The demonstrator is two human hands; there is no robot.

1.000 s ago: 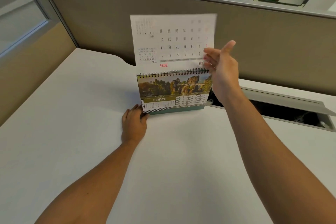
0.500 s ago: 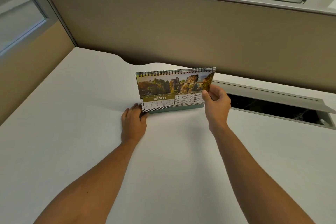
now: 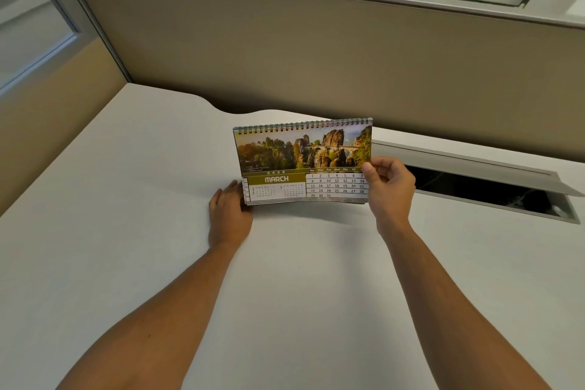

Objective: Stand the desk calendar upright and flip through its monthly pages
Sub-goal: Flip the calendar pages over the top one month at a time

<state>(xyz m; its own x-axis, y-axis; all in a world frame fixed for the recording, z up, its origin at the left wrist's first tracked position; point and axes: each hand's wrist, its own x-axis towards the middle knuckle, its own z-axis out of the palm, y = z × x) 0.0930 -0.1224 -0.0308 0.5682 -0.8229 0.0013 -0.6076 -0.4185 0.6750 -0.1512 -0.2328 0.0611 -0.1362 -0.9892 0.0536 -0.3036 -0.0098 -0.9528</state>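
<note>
The spiral-bound desk calendar [image 3: 300,161] stands upright on the white desk [image 3: 126,231], showing the March page with a rock-bridge landscape photo. My right hand [image 3: 391,187] pinches the right edge of the front page between thumb and fingers, and the page's lower edge is lifted slightly off the stack. My left hand [image 3: 229,215] lies on the desk with its fingertips against the calendar's lower left corner, bracing the base.
A beige partition [image 3: 316,57] rises directly behind the calendar. An open cable tray [image 3: 481,187] with a raised lid is cut into the desk at the right. Another partition with a glass panel [image 3: 38,41] closes the left side.
The previous page, upright in the air a second ago, has gone over the back. My right hand came down from that page and took the right edge of the March page, lifting it slightly.
</note>
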